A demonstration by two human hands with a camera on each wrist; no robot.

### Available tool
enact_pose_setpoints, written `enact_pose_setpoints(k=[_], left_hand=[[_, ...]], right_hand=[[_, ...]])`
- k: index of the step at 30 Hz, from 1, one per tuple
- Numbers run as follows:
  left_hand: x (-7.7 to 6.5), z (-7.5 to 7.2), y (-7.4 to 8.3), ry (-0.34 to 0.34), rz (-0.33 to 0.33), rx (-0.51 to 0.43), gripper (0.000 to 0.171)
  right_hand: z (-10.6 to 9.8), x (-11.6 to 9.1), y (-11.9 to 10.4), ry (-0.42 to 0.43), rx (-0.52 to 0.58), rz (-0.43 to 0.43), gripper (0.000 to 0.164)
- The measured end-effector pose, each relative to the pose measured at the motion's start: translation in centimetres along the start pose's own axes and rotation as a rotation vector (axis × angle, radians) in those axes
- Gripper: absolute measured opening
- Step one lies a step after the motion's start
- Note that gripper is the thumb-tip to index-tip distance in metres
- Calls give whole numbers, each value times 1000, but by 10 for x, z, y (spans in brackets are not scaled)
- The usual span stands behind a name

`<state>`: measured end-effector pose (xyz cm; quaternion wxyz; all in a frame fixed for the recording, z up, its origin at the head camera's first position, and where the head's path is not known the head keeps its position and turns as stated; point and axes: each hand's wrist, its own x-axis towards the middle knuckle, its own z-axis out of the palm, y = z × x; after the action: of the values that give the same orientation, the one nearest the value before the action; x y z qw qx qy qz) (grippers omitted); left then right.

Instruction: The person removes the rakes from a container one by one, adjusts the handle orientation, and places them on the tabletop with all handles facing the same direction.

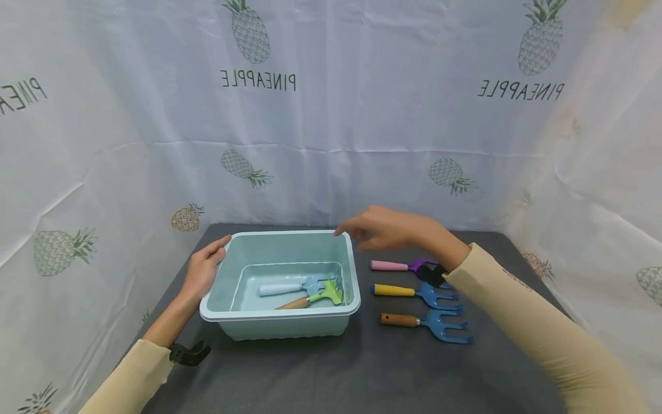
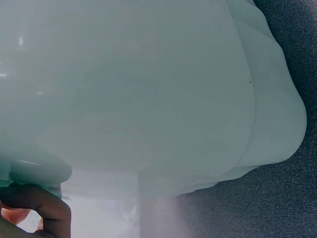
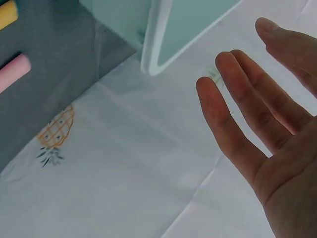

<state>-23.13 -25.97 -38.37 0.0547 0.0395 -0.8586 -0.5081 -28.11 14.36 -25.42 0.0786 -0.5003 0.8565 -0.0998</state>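
A pale green plastic basin (image 1: 284, 325) stands on the dark table, and my left hand (image 1: 203, 270) grips its left rim. In the left wrist view, the basin's outer wall (image 2: 148, 99) takes up most of the picture, with a bent finger (image 2: 49, 208) at the lower left corner. My right hand (image 1: 380, 227) is raised at the basin's back right corner and holds nothing. Its fingers are spread and loosely bent in the right wrist view. Inside the basin lie a light blue hand fork (image 1: 281, 288) and a green fork with a wooden handle (image 1: 295, 303).
Right of the basin, three garden hand forks lie in a column: a purple one with a pink handle (image 1: 389, 265), a blue one with a yellow handle (image 1: 395, 290), and a blue one with a wooden handle (image 1: 400, 320). A white pineapple-print curtain (image 1: 331, 115) hangs behind.
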Motion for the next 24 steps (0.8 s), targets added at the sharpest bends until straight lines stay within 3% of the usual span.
enact_pose_setpoints(k=[9,24], left_hand=[[0,-1,-2,1,-4,-1,49],[4,-1,-5,13,3,1,48]], right_hand=[[8,50,-16,-106,1,-25,46],[47,132,-35,-193,6,-49,47]])
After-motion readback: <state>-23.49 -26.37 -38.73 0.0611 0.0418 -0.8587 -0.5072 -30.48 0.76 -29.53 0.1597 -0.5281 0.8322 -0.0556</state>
